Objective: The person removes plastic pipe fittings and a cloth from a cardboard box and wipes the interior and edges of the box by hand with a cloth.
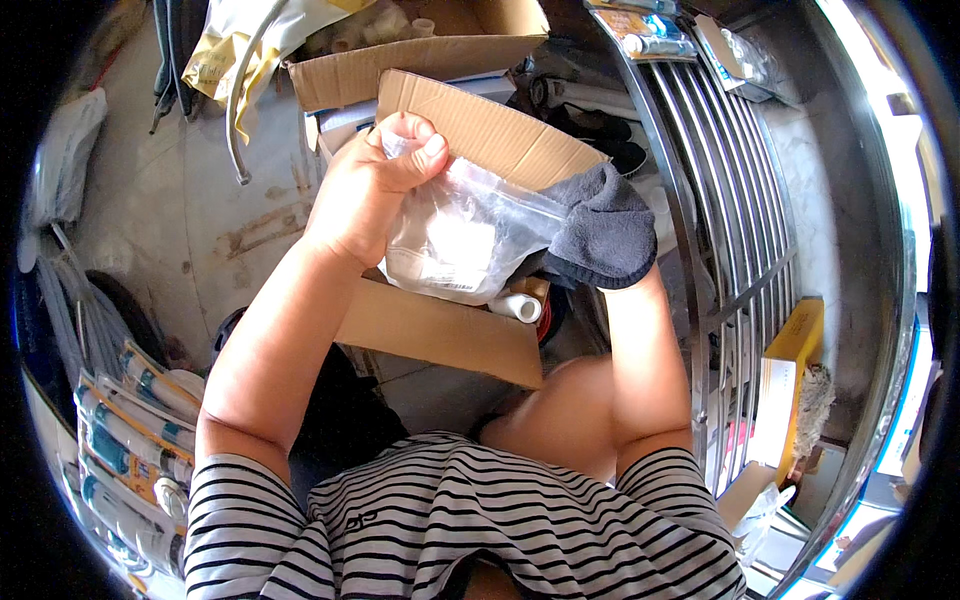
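My left hand (394, 169) pinches the upper edge of a clear plastic zip bag (450, 232), thumb against the fingers. Something white shows inside the bag, and a printed label sits near its bottom. A dark grey fleece cloth or mitt (607, 225) covers my right hand (628, 281) down to the wrist, hiding its fingers. The cloth meets the bag's right side, where the plastic is drawn out towards it. Both hands are above an opened cardboard box (442, 326) with raised flaps. A white plastic pipe piece (517, 307) pokes out below the bag.
Behind stands another cardboard box (420, 64) with small white fittings. To the right runs a metal-barred rack (739, 187) with a yellow box (795, 375). Packaged goods (127, 450) lie at lower left. A flexible hose (236, 97) hangs at upper left.
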`<state>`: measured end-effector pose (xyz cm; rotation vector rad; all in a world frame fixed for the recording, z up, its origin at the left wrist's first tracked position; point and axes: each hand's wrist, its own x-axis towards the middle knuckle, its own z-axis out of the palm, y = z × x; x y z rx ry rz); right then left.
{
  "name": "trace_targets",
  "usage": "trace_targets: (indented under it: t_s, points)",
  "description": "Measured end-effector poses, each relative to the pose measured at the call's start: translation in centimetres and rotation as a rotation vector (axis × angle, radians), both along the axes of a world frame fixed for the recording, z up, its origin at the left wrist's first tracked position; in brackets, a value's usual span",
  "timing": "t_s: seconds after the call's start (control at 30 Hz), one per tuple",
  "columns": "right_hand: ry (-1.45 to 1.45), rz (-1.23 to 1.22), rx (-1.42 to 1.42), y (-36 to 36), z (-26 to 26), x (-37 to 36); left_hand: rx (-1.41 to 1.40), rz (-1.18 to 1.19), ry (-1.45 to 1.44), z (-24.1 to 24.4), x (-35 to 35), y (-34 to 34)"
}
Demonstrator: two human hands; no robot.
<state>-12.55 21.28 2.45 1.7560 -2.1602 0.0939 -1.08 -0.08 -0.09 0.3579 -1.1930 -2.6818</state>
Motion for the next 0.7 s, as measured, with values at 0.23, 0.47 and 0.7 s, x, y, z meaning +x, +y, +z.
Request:
trace_targets:
  t_s: [0.23,0.47,0.7]
  points:
    - [-0.081,-0.255,0.183,0.3,-0.8,-0.1,-0.347,0.104,-0.043,0.0,0.0,-0.2]
    - [0.148,-0.054,0.145,-1.4,1.6,2.3,-1.478,0.328,0.276,1.7,0.9,0.6]
    - [0.116,-0.004,0.172,-2.3,1.0,2.3,-1.28,-0.169,0.247,1.5,1.1,1.6]
